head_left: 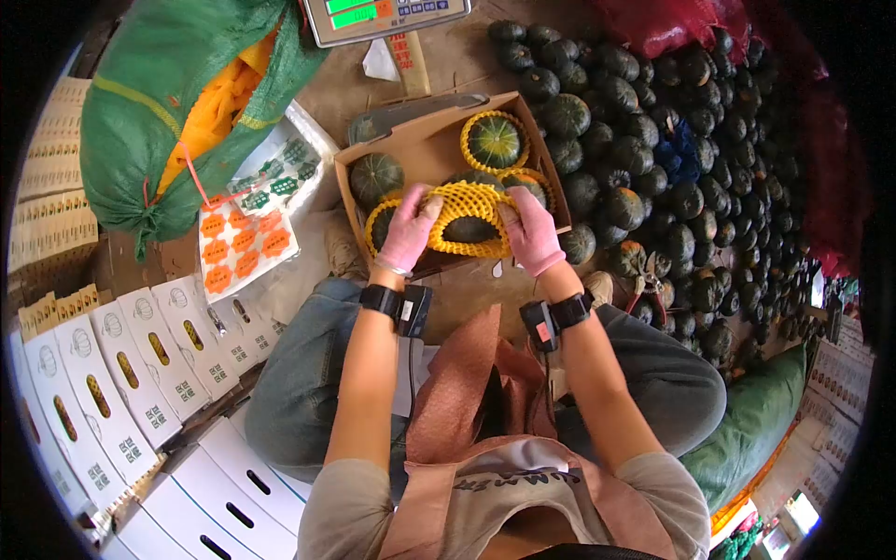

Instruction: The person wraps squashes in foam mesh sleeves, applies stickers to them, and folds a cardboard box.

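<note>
A dark green pumpkin (469, 230) lies partly inside a yellow foam net (467, 200), over the near side of an open cardboard box (425, 143). My left hand (409, 227), in a pink glove, grips the net's left end. The net's right end is held by my right hand (530, 231), also gloved in pink. Inside the box, a netted pumpkin (494, 140) sits at the far right and a bare pumpkin (376, 175) at the far left. More netted pumpkins are partly hidden behind and beside my hands.
Many loose pumpkins (644, 168) cover the floor at the right, with red-handled pliers (646, 291) nearby. A scale (387, 19) stands beyond the box. At the left are a green sack (131, 103), sticker sheets (247, 245) and white cartons (112, 383).
</note>
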Available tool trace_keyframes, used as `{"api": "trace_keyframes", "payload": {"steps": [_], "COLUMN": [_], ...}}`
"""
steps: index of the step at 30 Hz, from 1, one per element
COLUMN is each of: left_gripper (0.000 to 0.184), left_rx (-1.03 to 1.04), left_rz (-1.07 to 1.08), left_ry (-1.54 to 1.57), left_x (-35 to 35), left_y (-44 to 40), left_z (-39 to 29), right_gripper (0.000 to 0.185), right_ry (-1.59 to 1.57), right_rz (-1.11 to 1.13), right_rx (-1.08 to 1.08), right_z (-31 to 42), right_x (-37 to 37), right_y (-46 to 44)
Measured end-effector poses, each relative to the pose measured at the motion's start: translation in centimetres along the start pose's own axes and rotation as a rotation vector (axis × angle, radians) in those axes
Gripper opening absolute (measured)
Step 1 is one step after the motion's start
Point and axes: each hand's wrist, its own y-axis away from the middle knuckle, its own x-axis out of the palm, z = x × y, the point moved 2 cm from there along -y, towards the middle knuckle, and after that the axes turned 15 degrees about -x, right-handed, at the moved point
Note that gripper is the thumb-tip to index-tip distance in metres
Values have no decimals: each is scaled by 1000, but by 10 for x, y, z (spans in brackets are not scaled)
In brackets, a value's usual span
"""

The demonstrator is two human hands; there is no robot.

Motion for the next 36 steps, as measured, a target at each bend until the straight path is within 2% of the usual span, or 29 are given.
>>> {"api": "trace_keyframes", "payload": {"steps": [3, 6, 9, 14, 17, 18, 21, 22, 23, 25, 26, 27, 29, 30, 33, 36], "left_gripper": [16, 16, 17, 17, 15, 14, 14, 14, 15, 17, 21, 25, 30, 34, 40, 46], "left_rx": [77, 176, 93, 45, -80, -134, -186, -5, 182, 295, 517, 600, 592, 551, 395, 279], "left_rz": [-102, -227, -244, -305, -300, -277, -192, -341, -482, -634, -505, -404, -294, -278, -109, 64], "left_ry": [-55, -79, -36, 115, 181, 199, -74, -385, -479, -404, -424, -638, -815, -780, -782, -647], "left_x": [-11, -9, -9, -3, 2, -1, -14, -16, -13, -5, -5, -2, 3, -1, -11, -15], "left_y": [-2, -9, -13, -16, -19, -24, -34, -30, -16, 2, 12, 21, 28, 24, 11, 6], "left_z": [4, -4, 8, 14, 23, 30, 32, 26, 7, -11, -18, -22, -23, -23, -24, -28], "right_gripper": [23, 20, 17, 15, 19, 23, 29, 29, 28, 27, 27, 27, 30, 33, 38, 41], "right_ry": [-236, -154, -161, -263, -468, -367, 98, 170, 243, 385, 280, 294, 310, 342, 249, 291], "right_rz": [-72, -121, -179, -148, -254, -203, 32, 81, 95, -140, -217, -207, -161, -176, -95, -12], "right_rx": [-16, 13, 95, 300, 482, 465, 389, 491, 522, 384, 409, 208, -178, -193, 126, 251], "right_z": [-11, -22, -26, -41, -60, -66, -59, -45, -27, -8, -6, -3, 11, 22, 28, 28], "right_x": [11, 20, 22, 26, 34, 33, 29, 26, 20, 16, 16, 17, 19, 16, 21, 23], "right_y": [-12, -26, -35, -32, -20, -17, -20, -19, -23, -18, -12, -7, 11, 13, 13, 3]}}
